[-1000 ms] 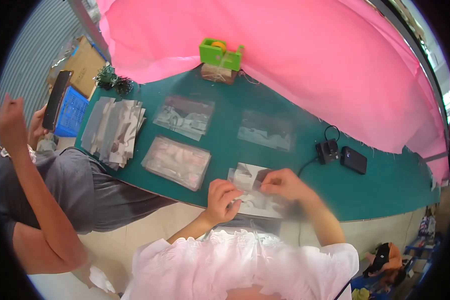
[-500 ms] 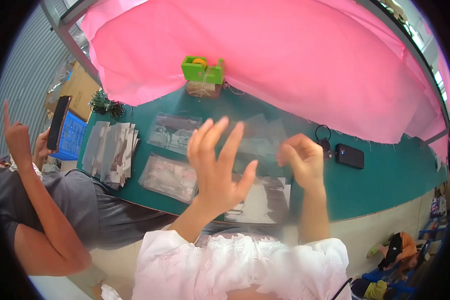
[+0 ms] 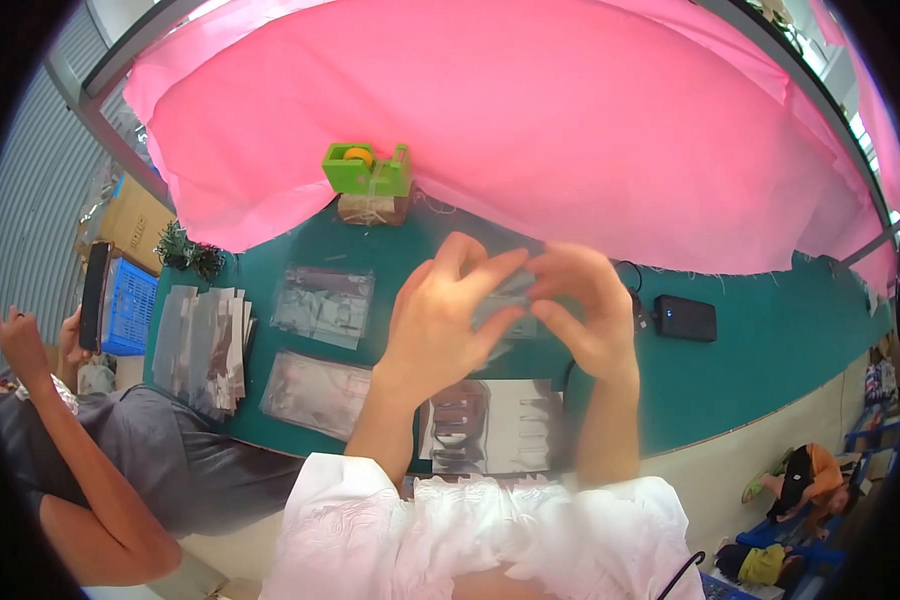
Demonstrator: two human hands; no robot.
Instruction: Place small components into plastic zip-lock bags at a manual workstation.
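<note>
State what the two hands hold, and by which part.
Both the left hand and the right hand pinch one small clear plastic bag between their fingertips, each at its own end, raised above the green table.

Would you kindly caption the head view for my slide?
Both hands hold a small clear bag above a green table.

Bright pink-tinted daylight, motion-blurred hands (image 3: 510, 320), fisheye-bent dark edges.

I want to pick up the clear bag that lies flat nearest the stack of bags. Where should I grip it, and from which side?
Probably by the near left corner of the clear bag, coming from the table edge. It lies flat and thin, so fingers must pinch an edge, and that corner is free, apart from the stack of bags.
</note>
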